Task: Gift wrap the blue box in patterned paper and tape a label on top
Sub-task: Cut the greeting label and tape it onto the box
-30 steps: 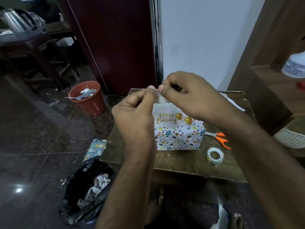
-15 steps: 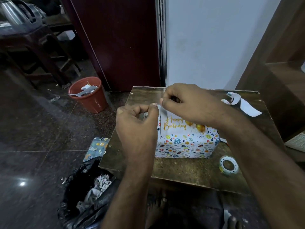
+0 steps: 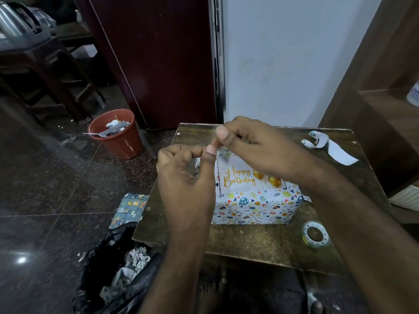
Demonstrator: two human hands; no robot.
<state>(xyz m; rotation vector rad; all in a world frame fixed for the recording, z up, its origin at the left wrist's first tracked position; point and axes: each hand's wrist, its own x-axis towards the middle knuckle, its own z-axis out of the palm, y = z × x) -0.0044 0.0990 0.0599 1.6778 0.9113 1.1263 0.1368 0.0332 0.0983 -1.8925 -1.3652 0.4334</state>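
Observation:
The box [image 3: 254, 207], wrapped in white patterned paper, stands on a small dark wooden table [image 3: 249, 243]. A white "Happy Birthday" label [image 3: 240, 177] with gold balloons lies on its top. My left hand [image 3: 183, 177] and my right hand [image 3: 256, 146] hover over the box's far left corner, thumbs and forefingers pinched close together. A short strip of clear tape seems stretched between them, but it is hard to make out. A tape roll [image 3: 315, 237] lies on the table at the front right.
A curled paper offcut [image 3: 333, 148] lies at the table's back right. On the floor to the left are a red bin [image 3: 116, 133], a scrap of wrapping paper [image 3: 130, 207] and a black rubbish bag [image 3: 108, 268]. A wooden cabinet [image 3: 390, 123] stands on the right.
Both hands, still pinched together, have come down closer to the box's far left corner. The camera tilted, so the scissors are out of sight and the paper offcut came into view.

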